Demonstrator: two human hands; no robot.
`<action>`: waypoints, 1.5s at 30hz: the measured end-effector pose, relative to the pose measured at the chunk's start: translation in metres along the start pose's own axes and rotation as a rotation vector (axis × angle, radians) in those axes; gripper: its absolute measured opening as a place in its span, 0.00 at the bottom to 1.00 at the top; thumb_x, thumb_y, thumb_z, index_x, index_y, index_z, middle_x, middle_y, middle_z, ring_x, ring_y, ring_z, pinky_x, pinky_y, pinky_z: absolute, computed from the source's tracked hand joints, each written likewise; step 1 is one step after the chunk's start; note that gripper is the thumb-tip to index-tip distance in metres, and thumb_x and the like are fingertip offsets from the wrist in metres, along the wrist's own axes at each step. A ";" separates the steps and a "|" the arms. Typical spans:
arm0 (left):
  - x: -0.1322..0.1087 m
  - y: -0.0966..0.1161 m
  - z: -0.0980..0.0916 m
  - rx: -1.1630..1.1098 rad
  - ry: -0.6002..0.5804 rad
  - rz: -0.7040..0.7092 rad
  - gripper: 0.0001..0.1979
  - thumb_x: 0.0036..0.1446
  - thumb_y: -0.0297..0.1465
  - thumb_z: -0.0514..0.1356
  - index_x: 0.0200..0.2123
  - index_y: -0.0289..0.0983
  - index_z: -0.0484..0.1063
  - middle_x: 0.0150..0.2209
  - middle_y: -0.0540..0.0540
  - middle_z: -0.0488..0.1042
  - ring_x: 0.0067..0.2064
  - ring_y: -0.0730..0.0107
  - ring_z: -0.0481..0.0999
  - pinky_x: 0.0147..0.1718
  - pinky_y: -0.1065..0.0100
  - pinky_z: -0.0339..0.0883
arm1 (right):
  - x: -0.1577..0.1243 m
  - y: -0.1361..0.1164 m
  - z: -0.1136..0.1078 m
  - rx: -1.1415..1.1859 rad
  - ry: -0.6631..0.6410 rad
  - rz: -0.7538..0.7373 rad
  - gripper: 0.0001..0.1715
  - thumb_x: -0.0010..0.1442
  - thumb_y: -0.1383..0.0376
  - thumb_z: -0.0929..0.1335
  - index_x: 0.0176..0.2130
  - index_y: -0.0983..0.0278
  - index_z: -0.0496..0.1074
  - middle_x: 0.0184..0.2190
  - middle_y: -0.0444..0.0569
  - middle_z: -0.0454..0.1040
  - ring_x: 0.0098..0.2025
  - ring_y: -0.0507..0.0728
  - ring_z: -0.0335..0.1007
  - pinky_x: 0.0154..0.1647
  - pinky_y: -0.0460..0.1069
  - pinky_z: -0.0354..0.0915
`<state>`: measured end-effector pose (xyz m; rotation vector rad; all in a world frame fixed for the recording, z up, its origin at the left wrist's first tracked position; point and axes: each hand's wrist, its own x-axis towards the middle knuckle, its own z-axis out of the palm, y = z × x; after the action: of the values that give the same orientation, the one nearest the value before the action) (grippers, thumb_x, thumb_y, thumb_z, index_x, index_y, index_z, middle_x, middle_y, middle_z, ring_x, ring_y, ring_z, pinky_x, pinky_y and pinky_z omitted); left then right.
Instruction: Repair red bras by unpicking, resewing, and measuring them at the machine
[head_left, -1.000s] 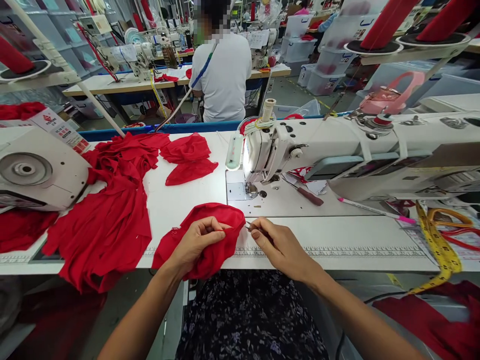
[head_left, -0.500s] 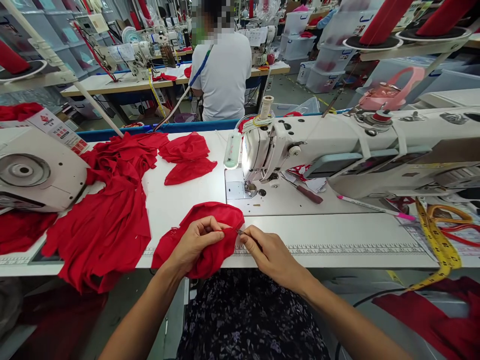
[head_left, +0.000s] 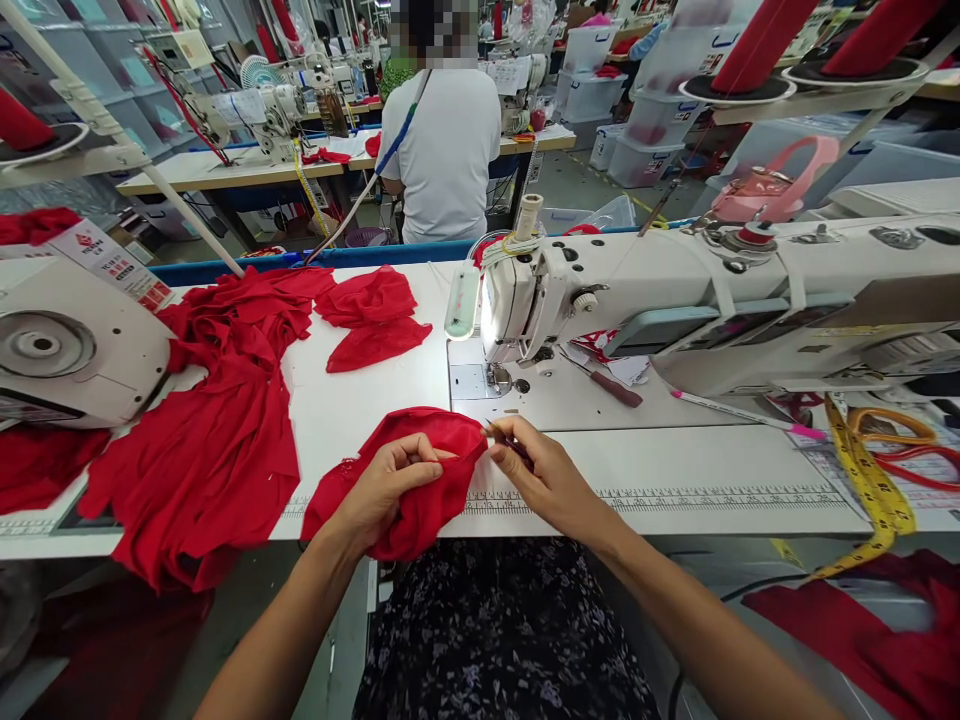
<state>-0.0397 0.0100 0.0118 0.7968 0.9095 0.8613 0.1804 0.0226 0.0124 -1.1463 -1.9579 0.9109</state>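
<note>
- Left hand (head_left: pixel 395 478): thumb and fingertips pinched together, gripping the near fold of a red cloth (head_left: pixel 420 428)
- Right hand (head_left: pixel 541 478): fingers curled closed around a small dark tool (head_left: pixel 517 449), its thin tip up at the cloth's right end; whether the tip touches the fabric, I cannot tell
- The cloth sits bunched at the table's (head_left: pixel 360 400) front edge, left of the right hand and in front of the sewing machine (head_left: pixel 637 270), its lower part hanging slightly over the edge
- A ruler (head_left: pixel 675 498) strip runs along that edge, partly under the cloth
- Left of the cloth, a large red pile (head_left: pixel 217 430) spreads across the table and droops over the front
- 2 red pieces (head_left: pixel 375 318) lie between the pile and the machine
- Under the machine's arm lies a brown handle (head_left: pixel 615 389); to its right, a pen (head_left: pixel 750 414) with a pink end
- At far right, a yellow tape (head_left: pixel 874 490) hangs off the table beside orange scissors (head_left: pixel 896 428)
- Beyond the table, a person (head_left: pixel 442 150) in a white shirt sits facing away
</note>
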 end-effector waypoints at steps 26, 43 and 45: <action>-0.003 -0.029 -0.003 1.221 0.189 0.774 0.07 0.61 0.30 0.60 0.35 0.45 0.78 0.28 0.47 0.77 0.31 0.65 0.72 0.59 0.48 0.58 | -0.002 0.035 -0.005 -0.463 0.112 -0.592 0.24 0.51 0.79 0.60 0.44 0.60 0.69 0.40 0.48 0.75 0.34 0.51 0.71 0.31 0.45 0.63; -0.004 -0.025 0.001 1.113 0.132 0.759 0.04 0.55 0.30 0.63 0.30 0.46 0.77 0.26 0.49 0.74 0.29 0.65 0.70 0.59 0.42 0.53 | -0.001 0.001 -0.003 -0.181 -0.102 -0.422 0.19 0.56 0.77 0.63 0.45 0.61 0.72 0.36 0.47 0.73 0.33 0.52 0.66 0.29 0.47 0.60; -0.004 -0.026 0.000 1.125 0.132 0.779 0.05 0.55 0.29 0.63 0.31 0.46 0.77 0.26 0.49 0.74 0.29 0.65 0.70 0.59 0.43 0.54 | 0.000 -0.003 -0.001 -0.163 -0.100 -0.392 0.15 0.56 0.76 0.64 0.40 0.62 0.72 0.33 0.46 0.71 0.31 0.52 0.64 0.28 0.47 0.59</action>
<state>-0.0336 -0.0046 -0.0091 2.1855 1.2149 1.0400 0.1796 0.0220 0.0153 -0.7704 -2.2662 0.6187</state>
